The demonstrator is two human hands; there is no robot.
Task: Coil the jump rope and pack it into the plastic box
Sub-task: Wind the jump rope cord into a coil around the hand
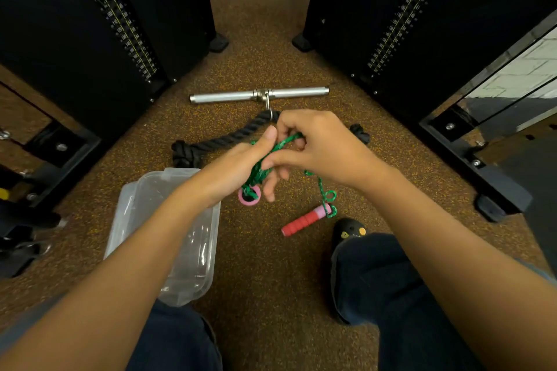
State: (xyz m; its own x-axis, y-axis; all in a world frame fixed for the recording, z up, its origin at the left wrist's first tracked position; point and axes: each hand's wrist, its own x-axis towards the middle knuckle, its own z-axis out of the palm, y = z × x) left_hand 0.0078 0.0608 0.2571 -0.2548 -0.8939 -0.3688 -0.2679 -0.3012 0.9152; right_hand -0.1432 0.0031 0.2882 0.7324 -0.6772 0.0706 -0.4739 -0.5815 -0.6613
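- Nearest, the clear plastic box (168, 238) sat empty on the floor.
- Left hand (241, 169) gripped several green jump rope (262, 166) loops; right hand (316, 144) pinched the strand.
- Red handle (304, 221) lay loose: coiling partly done, packing left.

Gym, weight stacks (126, 27), speckled rubber floor (259, 48), cable bar (259, 95)

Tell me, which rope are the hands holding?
The thin green jump rope, wound between left hand and right hand. The thick black rope lies untouched on the floor.
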